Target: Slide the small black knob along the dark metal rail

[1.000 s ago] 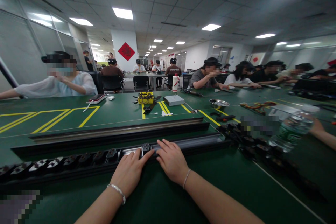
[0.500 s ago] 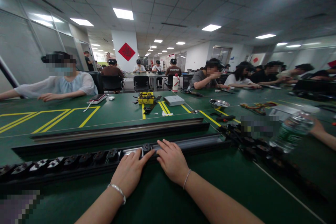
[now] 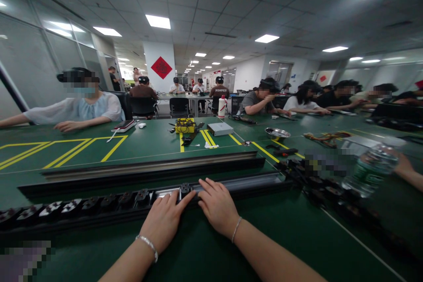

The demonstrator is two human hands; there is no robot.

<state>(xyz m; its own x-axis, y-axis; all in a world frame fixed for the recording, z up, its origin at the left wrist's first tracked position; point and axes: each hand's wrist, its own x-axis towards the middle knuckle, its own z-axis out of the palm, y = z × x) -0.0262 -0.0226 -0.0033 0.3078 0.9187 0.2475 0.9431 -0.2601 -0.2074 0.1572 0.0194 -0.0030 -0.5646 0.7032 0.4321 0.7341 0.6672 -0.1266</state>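
Observation:
A long dark channel with a shiny inner face lies across the green table before me. Several black socket-like modules sit in a row in its left part. One small black module stands apart from that row, between my hands. My left hand rests over the channel's near wall, fingers stretched, its thumb against or just in front of the lone module. To the module's right, my right hand lies with fingers extended over the channel; its fingertips are partly hidden. Neither hand visibly grips anything.
Behind the channel lies another long dark profile. At right are a heap of black parts, a water bottle and another person's hand. Farther back are a metal bowl, a grey box and a yellow item with cables.
The view has shifted slightly, so everything sits a little lower and to the right. Both hands keep nearly the same place at the lone module.

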